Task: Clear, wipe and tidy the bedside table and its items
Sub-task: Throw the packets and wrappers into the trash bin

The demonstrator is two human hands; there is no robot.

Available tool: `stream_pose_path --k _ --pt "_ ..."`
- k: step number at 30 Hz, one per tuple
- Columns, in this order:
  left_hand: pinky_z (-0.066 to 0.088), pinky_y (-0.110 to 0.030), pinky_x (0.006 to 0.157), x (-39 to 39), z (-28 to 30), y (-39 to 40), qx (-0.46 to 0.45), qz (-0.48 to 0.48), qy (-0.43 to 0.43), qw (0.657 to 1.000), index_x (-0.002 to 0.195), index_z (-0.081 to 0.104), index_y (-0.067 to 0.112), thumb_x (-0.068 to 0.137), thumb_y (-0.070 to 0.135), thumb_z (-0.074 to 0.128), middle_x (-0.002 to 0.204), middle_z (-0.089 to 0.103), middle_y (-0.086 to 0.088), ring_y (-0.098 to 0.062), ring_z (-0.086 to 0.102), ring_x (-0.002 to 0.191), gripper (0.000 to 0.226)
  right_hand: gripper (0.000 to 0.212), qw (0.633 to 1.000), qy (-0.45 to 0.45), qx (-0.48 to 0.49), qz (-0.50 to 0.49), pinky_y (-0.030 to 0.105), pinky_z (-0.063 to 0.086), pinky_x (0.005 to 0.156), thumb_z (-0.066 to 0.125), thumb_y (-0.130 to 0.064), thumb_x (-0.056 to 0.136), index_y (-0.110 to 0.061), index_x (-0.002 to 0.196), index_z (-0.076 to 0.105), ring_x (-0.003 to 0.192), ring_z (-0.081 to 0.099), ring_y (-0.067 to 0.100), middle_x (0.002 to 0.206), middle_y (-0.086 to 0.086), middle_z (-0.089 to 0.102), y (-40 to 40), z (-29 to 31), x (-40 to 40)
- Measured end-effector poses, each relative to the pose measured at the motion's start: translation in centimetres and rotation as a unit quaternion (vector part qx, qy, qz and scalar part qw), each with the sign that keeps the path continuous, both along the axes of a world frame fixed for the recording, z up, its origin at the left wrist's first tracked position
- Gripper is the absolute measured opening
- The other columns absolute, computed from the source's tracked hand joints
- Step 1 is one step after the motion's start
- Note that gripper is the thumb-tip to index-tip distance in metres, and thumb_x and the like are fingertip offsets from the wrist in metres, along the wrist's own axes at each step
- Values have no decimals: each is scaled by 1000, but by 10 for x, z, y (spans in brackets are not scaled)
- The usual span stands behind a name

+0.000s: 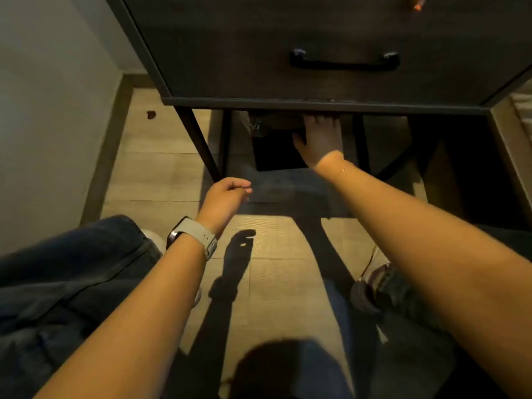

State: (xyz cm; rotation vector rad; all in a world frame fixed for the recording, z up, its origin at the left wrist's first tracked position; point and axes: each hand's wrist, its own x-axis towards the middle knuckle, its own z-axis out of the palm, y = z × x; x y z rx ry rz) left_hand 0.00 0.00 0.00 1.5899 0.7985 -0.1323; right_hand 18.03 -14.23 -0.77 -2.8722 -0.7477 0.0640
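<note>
- Bedside table (288, 53), a dark grey wood-grain cabinet on thin black metal legs, fills the top of the view; it stands on the pale wood-plank floor (161, 174) close to a grey wall (43, 96) on the left.
- Its drawer front carries a curved black bar handle (344, 61), and the drawer sits flush in the frame.
- Beneath the cabinet lies a deep shadowed space, where a dark, boxy shape (273, 151) rests on the floor; what it is cannot be made out.
- Dark blue denim legs (66, 283) of the person fill the lower left, with both bare forearms stretching forward.
- Right hand (321, 141) reaches under the table, palm down, thumb spread to the left and fingers extended forward; the fingertips pass up behind the bottom rail, so whether they touch anything cannot be told.
- Left hand (226, 197) hovers above the floor just in front of the table's left front leg, fingers loosely curled inward and holding nothing.
- A smartwatch with a light grey strap (193, 236) circles the left wrist.
- A small orange object (417, 4) shows at the top edge, too cropped to identify.
</note>
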Motion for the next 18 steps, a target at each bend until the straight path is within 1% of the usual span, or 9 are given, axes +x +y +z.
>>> stream_pose_path --k 1,2,4,6,8,10,12,15,18 --pt "44 -22 68 0 -2 0 -9 4 -6 1000 92 65 21 91 11 58 97 67 -6 -13 61 84 12 48 1000 -6 -4 -3 46 27 108 47 -32 97 -8 138 44 127 41 38 137 19 48 4 -1 7" --pt "45 -21 68 0 -2 0 -10 10 -2 1000 96 65 20 91 11 59 95 67 -4 -12 62 84 11 42 1000 -5 14 -15 44 32 103 47 -31 97 -9 133 48 124 44 37 133 18 52 8 -1 11" --pt "47 -21 69 -4 -3 -1 -25 21 -3 999 100 65 18 92 10 58 95 66 0 -11 62 84 14 34 997 -10 74 -23 39 38 95 46 -27 98 -8 125 56 119 49 35 126 16 57 10 -1 20" --pt "48 -23 74 -5 0 -1 -30 32 -8 999 101 64 20 92 9 56 99 66 0 -12 61 88 16 32 994 -9 110 -15 34 38 87 47 -27 99 -6 120 60 114 52 34 121 17 60 10 0 19" --pt "48 -24 76 -3 4 3 -30 50 -19 998 100 63 22 92 9 53 105 66 -2 -14 61 93 19 29 996 -13 86 19 31 33 80 46 -25 100 -5 110 64 106 56 34 112 17 64 4 3 12" --pt "45 -20 69 -2 10 6 -29 71 -32 997 105 61 21 94 9 51 106 64 -2 -13 60 93 19 26 997 2 68 45 33 33 81 45 -20 100 -5 101 67 100 56 35 105 16 64 -6 4 -3" --pt "43 -18 65 -1 16 10 -30 101 -41 994 112 59 21 96 13 50 107 63 -1 -11 60 93 20 22 992 18 102 65 37 38 81 50 -15 97 -4 95 69 95 58 36 99 18 64 -22 3 -23" --pt "47 -24 74 -6 23 9 -40 110 -54 992 123 54 22 97 19 51 112 60 0 -14 58 105 26 20 988 22 123 92 40 48 73 57 -20 93 -6 89 70 84 60 33 86 14 65 -53 7 -58" --pt "50 -33 84 -13 25 -2 -54 75 -35 995 134 47 21 97 30 53 124 56 -1 -16 55 113 39 13 982 53 133 125 42 50 69 62 -20 90 -8 88 69 82 58 26 82 7 63 -77 9 -97"
